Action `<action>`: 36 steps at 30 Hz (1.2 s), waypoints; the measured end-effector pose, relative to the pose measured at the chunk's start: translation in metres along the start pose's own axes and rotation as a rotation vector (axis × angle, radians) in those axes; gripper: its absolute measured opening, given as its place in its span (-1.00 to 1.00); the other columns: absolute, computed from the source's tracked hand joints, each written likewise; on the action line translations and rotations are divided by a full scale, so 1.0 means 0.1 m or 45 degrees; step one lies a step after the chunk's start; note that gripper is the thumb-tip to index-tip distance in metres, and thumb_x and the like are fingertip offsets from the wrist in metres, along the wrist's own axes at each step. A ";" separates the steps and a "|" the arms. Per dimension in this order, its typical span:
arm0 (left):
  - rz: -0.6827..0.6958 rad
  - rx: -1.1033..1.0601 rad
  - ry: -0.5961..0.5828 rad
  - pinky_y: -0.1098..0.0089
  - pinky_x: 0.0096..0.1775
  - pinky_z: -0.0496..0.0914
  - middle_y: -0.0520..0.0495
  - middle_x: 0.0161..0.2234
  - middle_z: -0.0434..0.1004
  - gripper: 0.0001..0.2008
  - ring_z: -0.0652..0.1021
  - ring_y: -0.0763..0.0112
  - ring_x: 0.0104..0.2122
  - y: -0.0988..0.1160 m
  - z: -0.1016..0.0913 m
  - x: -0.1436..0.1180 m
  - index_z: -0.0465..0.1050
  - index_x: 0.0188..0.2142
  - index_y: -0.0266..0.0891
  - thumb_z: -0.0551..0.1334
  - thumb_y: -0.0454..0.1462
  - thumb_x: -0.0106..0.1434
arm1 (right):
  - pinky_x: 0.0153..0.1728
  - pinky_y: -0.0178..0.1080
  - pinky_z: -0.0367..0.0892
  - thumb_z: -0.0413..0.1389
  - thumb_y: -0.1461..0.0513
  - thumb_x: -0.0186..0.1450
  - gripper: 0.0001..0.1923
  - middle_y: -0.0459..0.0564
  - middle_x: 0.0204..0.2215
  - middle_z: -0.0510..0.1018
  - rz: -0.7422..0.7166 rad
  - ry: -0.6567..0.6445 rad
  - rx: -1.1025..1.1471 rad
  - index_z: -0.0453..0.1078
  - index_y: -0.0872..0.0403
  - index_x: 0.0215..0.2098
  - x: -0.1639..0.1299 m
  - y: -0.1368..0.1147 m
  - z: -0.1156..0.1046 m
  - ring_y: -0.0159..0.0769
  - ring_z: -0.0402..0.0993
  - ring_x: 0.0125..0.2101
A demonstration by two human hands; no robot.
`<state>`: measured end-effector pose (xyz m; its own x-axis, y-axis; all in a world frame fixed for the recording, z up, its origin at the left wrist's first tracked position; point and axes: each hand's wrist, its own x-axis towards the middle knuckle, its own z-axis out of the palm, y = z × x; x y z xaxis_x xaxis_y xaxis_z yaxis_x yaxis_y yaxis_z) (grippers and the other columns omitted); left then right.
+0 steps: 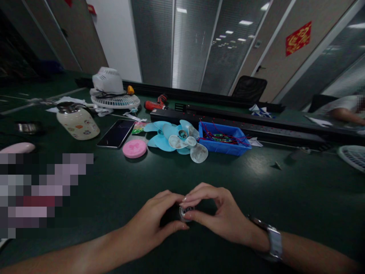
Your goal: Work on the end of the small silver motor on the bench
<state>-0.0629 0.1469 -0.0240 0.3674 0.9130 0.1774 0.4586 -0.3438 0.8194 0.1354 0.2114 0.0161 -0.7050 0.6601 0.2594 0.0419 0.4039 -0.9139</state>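
Head view, and closest to me the person's two forearms are reaching in over a dark green tabletop (114, 182), a wristwatch (275, 239) circling the right wrist. The right hand (225, 213) is pinching a small round metallic piece (183, 215) between its thumb and fingertips, low in the middle of the scene. The left hand (159, 215) is curving around the other side, its fingertips meeting the right's — whether they are gripping the piece too, I cannot tell. Beyond the hands, a pink disc (134, 148) is lying near a dark-screened phone (116, 133), with a cream bottle (78, 123) standing to the left of it. Blue fan blades (162, 142) are piling up in the centre, a whitish blade (199, 153) resting against them, and just beside these a blue bin (225, 148) is holding a tangle of red wires. Farther back, a red power drill (152, 105) is lying near a white fan (110, 83) — its grille facing down — while a long black rail (273, 127) is stretching off to the right. Past it, a black chair (249, 88) is standing, and another person's arm (342, 114) is showing at the far right.
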 end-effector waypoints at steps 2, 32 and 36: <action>-0.007 0.000 -0.005 0.32 -0.18 0.40 -0.06 -0.19 0.50 -0.68 0.49 0.30 -0.21 0.01 -0.01 0.01 0.38 -0.01 -0.14 0.30 -0.19 0.26 | -0.23 -0.23 0.46 0.32 0.28 0.17 -0.77 -0.10 -0.34 0.65 -0.013 0.049 0.015 0.53 -0.02 -0.20 0.01 0.00 -0.01 -0.33 0.57 -0.30; -0.014 0.013 -0.025 0.34 -0.15 0.39 -0.02 -0.14 0.48 -0.68 0.49 0.32 -0.17 0.00 0.00 0.01 0.34 0.01 -0.08 0.28 -0.19 0.27 | 0.07 -0.14 0.28 0.35 0.31 0.12 -0.72 -0.15 -0.28 0.67 -0.260 0.015 -0.201 0.55 -0.06 -0.19 -0.01 -0.04 -0.26 -0.30 0.56 -0.15; 0.003 0.027 -0.010 0.36 -0.20 0.37 0.00 -0.21 0.46 -0.74 0.47 0.35 -0.23 -0.02 0.00 0.01 0.35 -0.05 -0.12 0.28 -0.20 0.28 | -0.06 -0.22 0.37 0.34 0.31 0.14 -0.74 -0.11 -0.28 0.67 -0.224 -0.032 -0.191 0.54 -0.01 -0.19 0.07 -0.04 -0.11 -0.32 0.55 -0.16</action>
<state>-0.0633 0.1484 -0.0257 0.3751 0.9103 0.1749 0.4747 -0.3508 0.8072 0.1381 0.2216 0.0249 -0.7282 0.5559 0.4009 0.0203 0.6022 -0.7981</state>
